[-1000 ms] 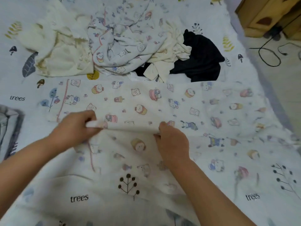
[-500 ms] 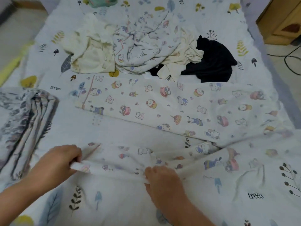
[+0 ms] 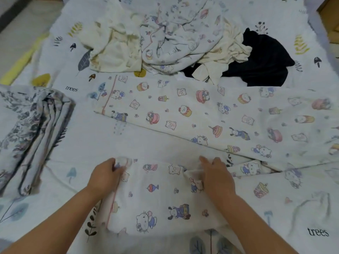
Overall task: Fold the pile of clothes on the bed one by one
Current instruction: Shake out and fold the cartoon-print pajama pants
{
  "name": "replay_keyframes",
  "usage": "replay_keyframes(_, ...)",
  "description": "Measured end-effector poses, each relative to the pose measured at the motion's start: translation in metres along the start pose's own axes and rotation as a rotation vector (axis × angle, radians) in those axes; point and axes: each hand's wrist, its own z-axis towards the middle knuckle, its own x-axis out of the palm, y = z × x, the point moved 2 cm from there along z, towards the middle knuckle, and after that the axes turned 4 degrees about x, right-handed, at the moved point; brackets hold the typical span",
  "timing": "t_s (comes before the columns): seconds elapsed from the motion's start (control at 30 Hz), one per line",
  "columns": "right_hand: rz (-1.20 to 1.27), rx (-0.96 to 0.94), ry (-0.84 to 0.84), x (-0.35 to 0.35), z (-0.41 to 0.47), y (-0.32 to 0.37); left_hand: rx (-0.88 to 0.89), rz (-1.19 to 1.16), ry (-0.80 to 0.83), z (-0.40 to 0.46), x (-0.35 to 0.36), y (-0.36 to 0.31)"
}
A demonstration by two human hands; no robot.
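My left hand [image 3: 107,174] and right hand [image 3: 215,174] grip the trousers' [image 3: 211,116] near leg, now drawn toward me, first fold pending.

The cartoon-print cloth [image 3: 201,114] runs off the frame at 3 o'clock, blurred there. The black garment [image 3: 266,61] lies partly under cream fabric [image 3: 225,52]. The folded leaf-print cloth [image 3: 33,132] is cropped at 9 o'clock.

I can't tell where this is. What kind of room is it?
Most likely a bedroom at home. The hands work on a bed covered by a sheet printed with leaves and "trees". A pile of clothes waits to be folded, and a wooden cabinet stands at the far right.
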Motion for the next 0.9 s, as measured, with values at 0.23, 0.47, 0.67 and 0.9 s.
replay_keyframes(0.23,0.264,-0.061,-0.581,-0.028,0.018,0.029,-0.051,-0.067,-0.365,0.034,-0.094,0.034)
replay_keyframes(0.47,0.034,0.073,-0.303,0.018,0.023,0.047,0.165,0.259,-0.391,0.048,-0.071,0.017)
replay_keyframes(0.67,-0.11,-0.034,-0.055,0.04,0.004,0.03,0.654,0.583,0.128,0.023,0.015,-0.015)
replay_keyframes(0.9,0.111,-0.12,-0.315,0.004,-0.004,-0.021,0.741,0.385,0.195,0.024,0.029,-0.087)
